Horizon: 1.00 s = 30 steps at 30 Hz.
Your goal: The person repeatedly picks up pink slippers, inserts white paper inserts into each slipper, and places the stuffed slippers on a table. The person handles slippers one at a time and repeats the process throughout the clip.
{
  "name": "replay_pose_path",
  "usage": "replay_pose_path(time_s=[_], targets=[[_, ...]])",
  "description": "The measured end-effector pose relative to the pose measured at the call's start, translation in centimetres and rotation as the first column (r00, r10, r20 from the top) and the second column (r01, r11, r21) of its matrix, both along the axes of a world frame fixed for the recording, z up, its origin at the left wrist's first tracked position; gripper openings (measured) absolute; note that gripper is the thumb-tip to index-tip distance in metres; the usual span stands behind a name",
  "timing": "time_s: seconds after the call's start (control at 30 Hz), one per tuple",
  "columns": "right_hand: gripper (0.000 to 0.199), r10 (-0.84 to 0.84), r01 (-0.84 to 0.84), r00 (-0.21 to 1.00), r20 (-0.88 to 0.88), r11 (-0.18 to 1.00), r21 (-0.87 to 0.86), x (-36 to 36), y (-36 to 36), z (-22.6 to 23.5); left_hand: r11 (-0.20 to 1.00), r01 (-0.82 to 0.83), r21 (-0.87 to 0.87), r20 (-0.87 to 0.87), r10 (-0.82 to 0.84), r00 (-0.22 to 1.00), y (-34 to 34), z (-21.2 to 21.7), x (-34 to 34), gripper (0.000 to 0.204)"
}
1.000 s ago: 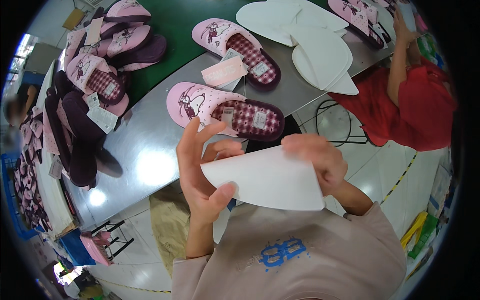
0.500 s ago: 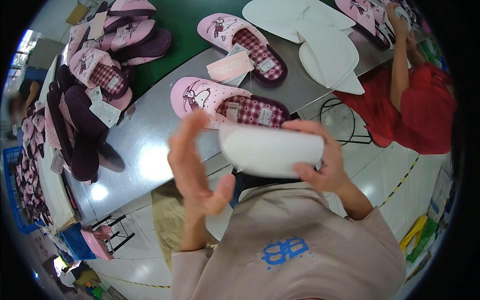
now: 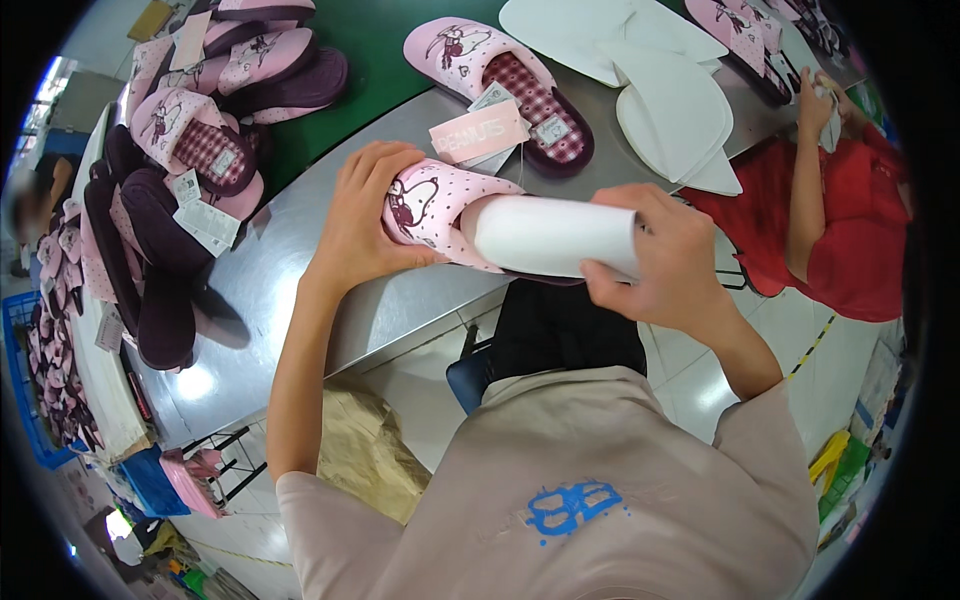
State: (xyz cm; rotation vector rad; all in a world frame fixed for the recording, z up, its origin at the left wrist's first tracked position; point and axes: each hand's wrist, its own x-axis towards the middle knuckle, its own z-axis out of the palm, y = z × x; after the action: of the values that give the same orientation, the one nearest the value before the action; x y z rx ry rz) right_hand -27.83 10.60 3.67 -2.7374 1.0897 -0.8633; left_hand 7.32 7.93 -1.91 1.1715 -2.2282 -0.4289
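Observation:
My left hand is wrapped round the toe of a pink slipper with dark dots and a printed figure. In my right hand is a curled sheet of white card, pinched between thumb and fingers. The card's rounded front end sits at the slipper's opening and covers most of its insole. Just beyond lies a second pink slipper with a checked insole, joined by a pink tag and white labels.
Flat white card pieces overlap at the far side of the metal table. Pink and purple slippers are piled on the left. At the far right a person in red handles something whitish.
My left hand has moved up and left and taken hold of the slipper's toe. My right hand has brought the curled card forward to the slipper's opening.

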Motion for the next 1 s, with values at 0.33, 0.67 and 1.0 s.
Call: replay_pose_path(time_s=[0.33, 0.67, 1.0], targets=[[0.034, 0.189, -0.188, 0.982, -0.008, 0.981, 0.055, 2.3, -2.8, -2.6, 0.994, 0.044, -0.096, 0.013, -0.043, 0.999, 0.2, 0.5, -1.7, 0.091], [0.030, 0.224, -0.220, 0.974, -0.024, 0.969, 0.112, 6.2, -3.5, -4.1, 0.993, 0.023, -0.120, -0.043, -0.029, 0.999, -0.3, -0.6, -2.2, 0.086], [0.019, 0.229, -0.223, 0.968, -0.099, 0.973, 0.062, 7.6, -4.1, -4.2, 0.996, -0.016, -0.090, -0.106, 0.007, 0.994, -0.5, -0.8, -2.6, 0.075]])
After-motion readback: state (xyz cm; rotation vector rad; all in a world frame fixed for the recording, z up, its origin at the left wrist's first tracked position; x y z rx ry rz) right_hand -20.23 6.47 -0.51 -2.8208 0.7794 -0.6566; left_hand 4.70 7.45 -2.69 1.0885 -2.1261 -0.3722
